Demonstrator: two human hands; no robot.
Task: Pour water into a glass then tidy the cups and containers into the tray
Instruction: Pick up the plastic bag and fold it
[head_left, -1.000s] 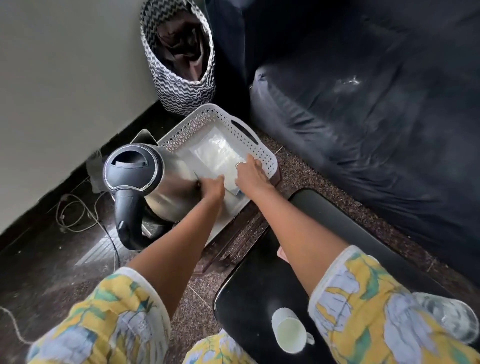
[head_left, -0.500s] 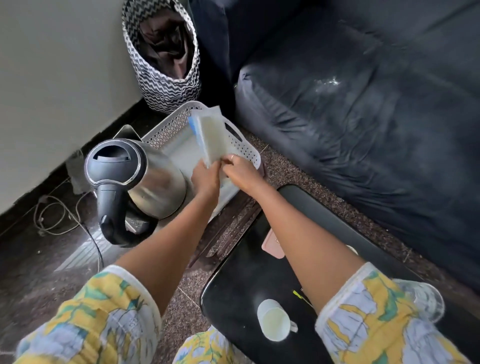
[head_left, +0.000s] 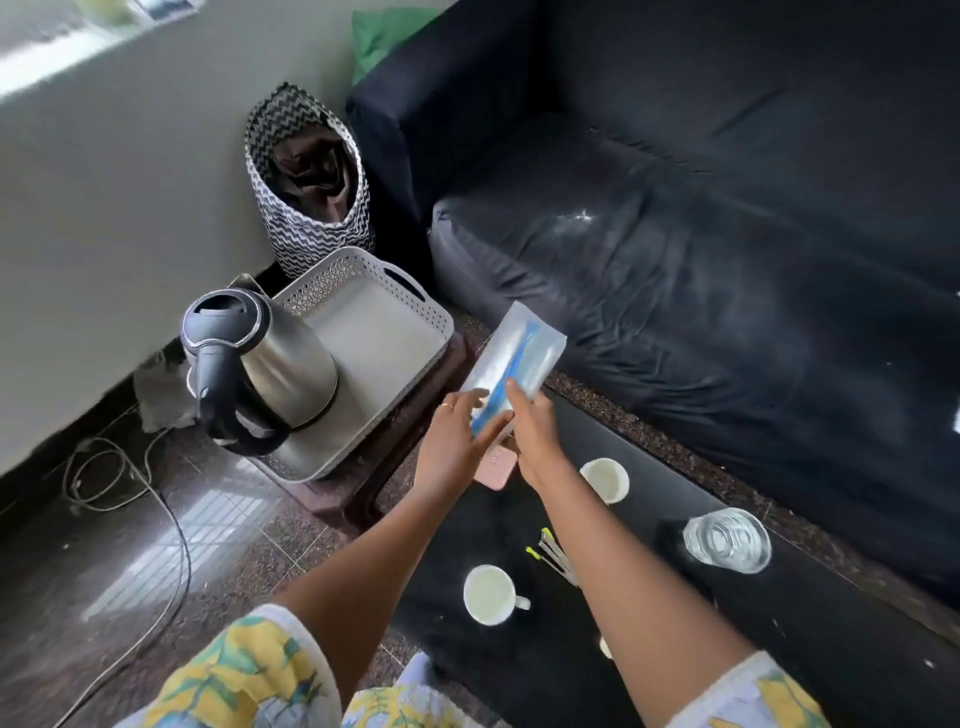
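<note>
My left hand (head_left: 451, 448) and my right hand (head_left: 535, 435) both grip a clear plastic packet (head_left: 514, 358) with blue inside, held in the air to the right of the white perforated tray (head_left: 415, 332). A steel kettle (head_left: 265, 374) with a black handle stands in the tray's near left corner. On the black table (head_left: 810, 665) are a white mug (head_left: 491, 594), a second white cup (head_left: 604, 479) and a glass of water (head_left: 726, 540).
A pink phone (head_left: 498, 470) lies at the table's far corner under my hands. Thin sticks with yellow tips (head_left: 553, 555) lie between the cups. A dark sofa (head_left: 727, 234) runs along the right. A zigzag basket (head_left: 306, 182) stands behind the tray; a cable (head_left: 171, 525) trails over the floor.
Both hands lifted the packet out of the tray and carried it right, toward the table. The view has tilted up, bringing the second cup and the glass into sight.
</note>
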